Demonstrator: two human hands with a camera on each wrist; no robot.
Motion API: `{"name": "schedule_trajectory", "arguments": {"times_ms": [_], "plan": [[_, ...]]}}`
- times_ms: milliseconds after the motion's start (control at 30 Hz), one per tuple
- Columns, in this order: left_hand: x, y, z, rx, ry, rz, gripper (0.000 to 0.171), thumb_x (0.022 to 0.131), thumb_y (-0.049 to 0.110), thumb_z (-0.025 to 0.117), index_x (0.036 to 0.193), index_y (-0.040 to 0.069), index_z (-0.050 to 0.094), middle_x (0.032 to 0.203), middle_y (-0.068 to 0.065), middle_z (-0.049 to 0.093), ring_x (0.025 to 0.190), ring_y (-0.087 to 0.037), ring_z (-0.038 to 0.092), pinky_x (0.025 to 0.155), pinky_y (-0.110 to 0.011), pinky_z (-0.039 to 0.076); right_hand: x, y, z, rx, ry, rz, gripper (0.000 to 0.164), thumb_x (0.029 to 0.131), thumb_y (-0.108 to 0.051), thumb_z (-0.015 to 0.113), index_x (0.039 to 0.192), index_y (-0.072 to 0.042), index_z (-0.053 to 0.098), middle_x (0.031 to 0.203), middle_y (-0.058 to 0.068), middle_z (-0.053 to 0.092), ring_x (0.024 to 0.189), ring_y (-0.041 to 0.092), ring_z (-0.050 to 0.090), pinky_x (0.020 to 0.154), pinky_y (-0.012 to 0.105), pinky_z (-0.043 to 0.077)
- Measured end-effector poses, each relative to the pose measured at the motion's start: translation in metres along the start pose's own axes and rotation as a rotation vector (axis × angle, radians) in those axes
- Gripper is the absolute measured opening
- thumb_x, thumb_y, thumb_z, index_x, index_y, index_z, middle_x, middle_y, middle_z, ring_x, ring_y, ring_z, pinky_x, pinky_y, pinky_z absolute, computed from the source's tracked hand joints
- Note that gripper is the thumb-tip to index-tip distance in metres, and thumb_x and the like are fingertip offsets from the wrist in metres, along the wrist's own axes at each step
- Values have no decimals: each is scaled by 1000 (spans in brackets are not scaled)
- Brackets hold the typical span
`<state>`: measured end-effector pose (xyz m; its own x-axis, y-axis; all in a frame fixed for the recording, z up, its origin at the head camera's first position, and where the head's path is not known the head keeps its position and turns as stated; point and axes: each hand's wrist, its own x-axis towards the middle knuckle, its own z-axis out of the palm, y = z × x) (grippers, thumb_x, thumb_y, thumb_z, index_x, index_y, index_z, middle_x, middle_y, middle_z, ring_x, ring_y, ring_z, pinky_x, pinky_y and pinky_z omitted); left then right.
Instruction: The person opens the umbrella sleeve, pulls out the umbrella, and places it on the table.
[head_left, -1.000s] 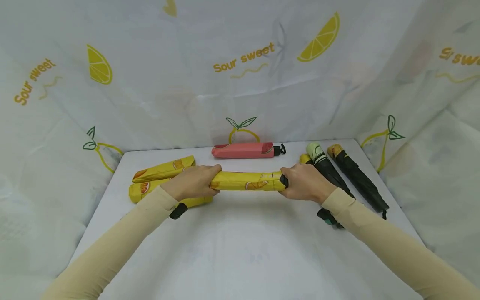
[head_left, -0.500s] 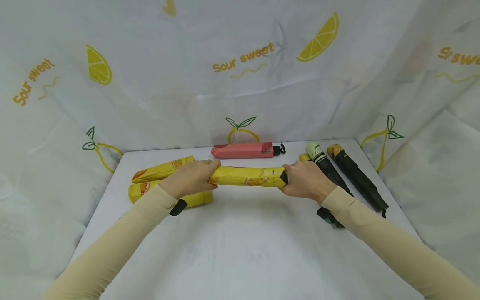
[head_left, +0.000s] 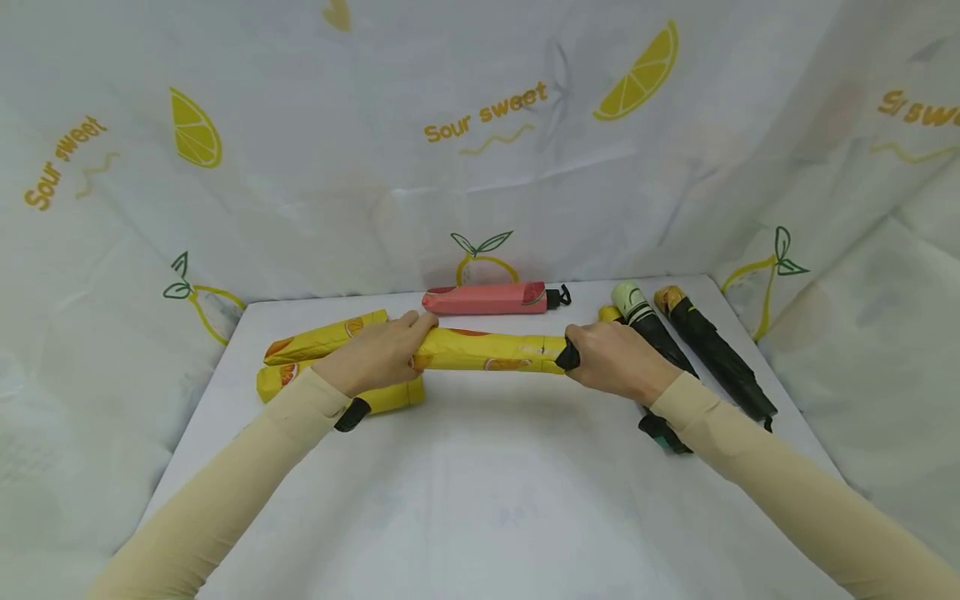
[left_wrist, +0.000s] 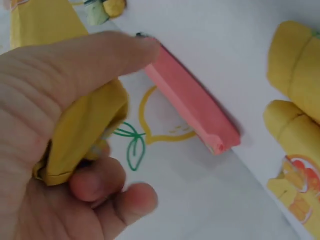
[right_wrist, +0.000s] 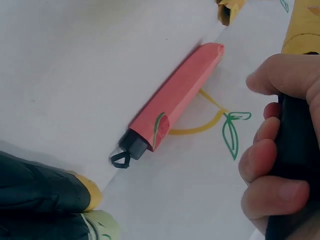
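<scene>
A yellow folding umbrella [head_left: 487, 351] with an orange-slice print is held level between both hands above the white table. My left hand [head_left: 375, 357] grips its left end; in the left wrist view the fingers curl under the yellow fabric [left_wrist: 85, 135], and the thumb lies over it. At the other end, my right hand [head_left: 618, 362] wraps round the black handle [right_wrist: 292, 135], which sticks out from the yellow fabric's hem [right_wrist: 302, 42]. Most of the handle is hidden by that hand in the head view.
A pink folding umbrella [head_left: 487, 299] lies at the table's back edge. Two yellow ones [head_left: 326, 337] lie at the left, partly behind the left hand. Several dark umbrellas with yellow or pale green ends, one at the far right [head_left: 716, 354], lie at the right. Printed white cloth [head_left: 337, 217] hangs behind.
The yellow umbrella has risen slightly, its left end now a little higher. My left hand has shifted slightly left and up. More black shows at the right end, beside my right hand.
</scene>
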<state>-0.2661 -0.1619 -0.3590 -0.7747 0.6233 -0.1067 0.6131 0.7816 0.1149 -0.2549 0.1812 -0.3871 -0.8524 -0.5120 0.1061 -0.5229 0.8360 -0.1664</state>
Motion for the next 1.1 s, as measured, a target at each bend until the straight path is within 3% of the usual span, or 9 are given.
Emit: {"name": "schedule_trajectory", "arguments": {"times_ms": [133,400,633,1100], "plan": [[0,-3,1,-28,23,10,43,87,10,74,117,8,44,89,-5,57,66,-17,51,61,-26,45,-2,5,-1,2,52,-22,28,77,-19,84,90,-1,66,72,7,69,54,12,52,52,29,51],[-3,-5,-3,-9,80,6,32,88,15,75,105,13,48,84,2,58,66,-14,51,58,-27,43,-6,7,-1,-41,92,11,29,74,-26,82,80,-6,62,59,0,56,49,13,45,47,27,41],[-4,-7,-4,43,113,3,26,89,18,74,97,15,49,78,5,54,64,-13,48,58,-27,39,-10,7,-2,-37,117,16,28,73,-26,82,78,-6,63,58,0,57,49,13,46,47,29,44],[-11,-9,2,20,121,-11,29,86,20,77,96,17,51,74,7,53,61,-11,45,52,-25,35,-16,12,-4,-61,122,19,27,73,-26,83,76,-8,62,54,-2,53,49,12,44,48,29,41]]}}
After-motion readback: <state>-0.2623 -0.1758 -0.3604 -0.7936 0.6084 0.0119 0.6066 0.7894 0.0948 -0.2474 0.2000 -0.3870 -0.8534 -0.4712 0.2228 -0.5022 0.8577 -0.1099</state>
